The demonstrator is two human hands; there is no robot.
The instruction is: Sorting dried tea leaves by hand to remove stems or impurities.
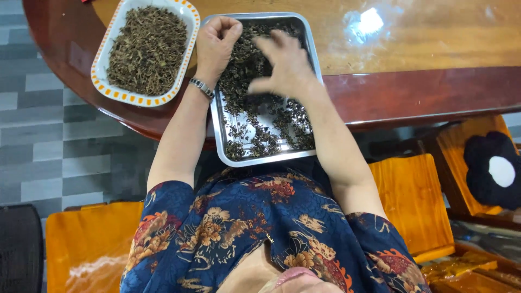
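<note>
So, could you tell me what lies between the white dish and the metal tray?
In the head view, the left hand and wrist sit between white dish and metal tray.

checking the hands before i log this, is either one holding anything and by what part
Left hand is closed in a fist over the metal tray; whether it holds dried leaves cannot be told. Right hand is blurred, fingers spread, holding nothing visible.

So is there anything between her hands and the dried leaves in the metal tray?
Nothing visible. The left hand, closed, rests at the metal tray's far left corner. The right hand, fingers spread, hovers directly over the dried leaves.
</note>
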